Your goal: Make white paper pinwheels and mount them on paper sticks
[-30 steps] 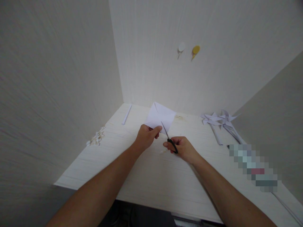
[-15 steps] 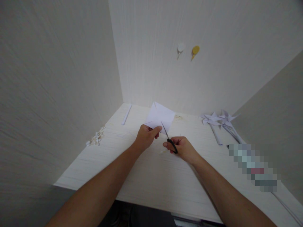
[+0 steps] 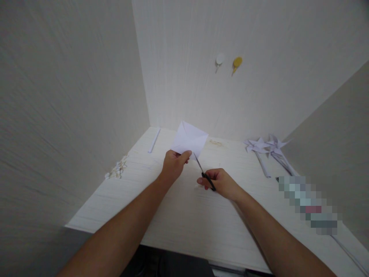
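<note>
On the pale wooden table (image 3: 178, 215), two white paper pinwheels (image 3: 266, 146) lie at the far right, touching each other. A thin paper strip (image 3: 154, 140) lies at the far left near the wall. A small heap of pale bits (image 3: 117, 169) sits at the left edge. Two round pins, one white (image 3: 220, 59) and one yellow (image 3: 237, 61), are on the wall

Matt white paper (image 3: 188, 139), pale woodgrain table (image 3: 184, 219), seemingly laminate

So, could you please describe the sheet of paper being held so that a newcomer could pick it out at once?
On the pale wooden table, look toward the back corner: the left hand holds a white square sheet up by its lower edge. Unlike the pinwheels lying at the right, it is flat, creased, and lifted off the table.
</note>
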A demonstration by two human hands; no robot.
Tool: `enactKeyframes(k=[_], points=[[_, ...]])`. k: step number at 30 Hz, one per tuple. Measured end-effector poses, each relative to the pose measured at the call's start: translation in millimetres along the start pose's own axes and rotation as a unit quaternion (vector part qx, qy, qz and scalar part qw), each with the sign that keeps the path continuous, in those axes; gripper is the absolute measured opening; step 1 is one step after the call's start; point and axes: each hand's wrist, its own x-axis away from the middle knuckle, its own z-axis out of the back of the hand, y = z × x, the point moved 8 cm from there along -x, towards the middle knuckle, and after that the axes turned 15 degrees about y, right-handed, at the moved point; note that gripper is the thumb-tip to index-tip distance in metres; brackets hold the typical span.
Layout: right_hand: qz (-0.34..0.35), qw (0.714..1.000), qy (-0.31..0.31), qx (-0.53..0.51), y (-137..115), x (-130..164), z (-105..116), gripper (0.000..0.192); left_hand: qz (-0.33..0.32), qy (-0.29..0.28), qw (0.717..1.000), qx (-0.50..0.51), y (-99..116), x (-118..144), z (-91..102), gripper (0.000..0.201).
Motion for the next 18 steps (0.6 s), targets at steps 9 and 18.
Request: enactKeyframes(k=[9, 18], points=[[0.02, 0.994, 0.094, -0.059, -4, -5, 16, 0.05, 0.024, 0.072, 0.996, 0.041, -1, -6, 10.6, 0.023], [0.07, 0.934, 0.296, -0.187, -9, -8, 65, 0.049, 0.048, -0.028, 0.998, 0.033, -4, 3, -6.4, 0.019]])
